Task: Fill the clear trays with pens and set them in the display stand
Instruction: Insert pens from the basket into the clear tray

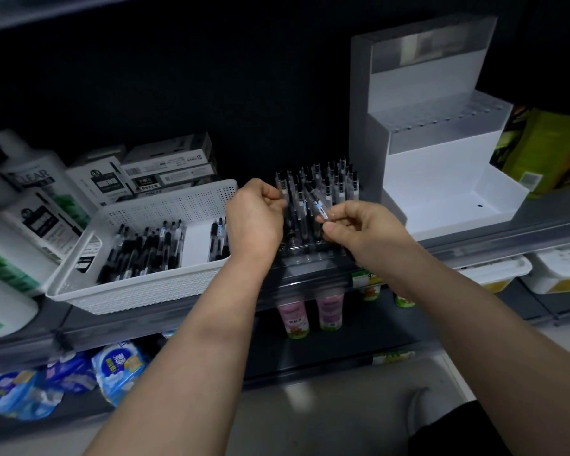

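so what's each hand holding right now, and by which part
Right hand pinches a pen by its lower end. Left hand is at another pen's top; grip unclear.

Upright black pens (323,182) crowding clear tray (306,250)

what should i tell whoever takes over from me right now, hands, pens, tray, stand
Left hand: closed at the left edge of the clear plastic tray, apparently holding pens; exactly what it grips is hidden.
Right hand: fingers pinch one clear-barrelled black pen, tilted over the tray.
The tray sits on the grey shelf edge, with many pens upright in it.
The white perforated plastic basket to its left holds loose pens.
The white stepped display stand to the right shows no pens.
Done: tray mostly filled.
Left: seat the held pen, fill gaps, set the tray in the stand.
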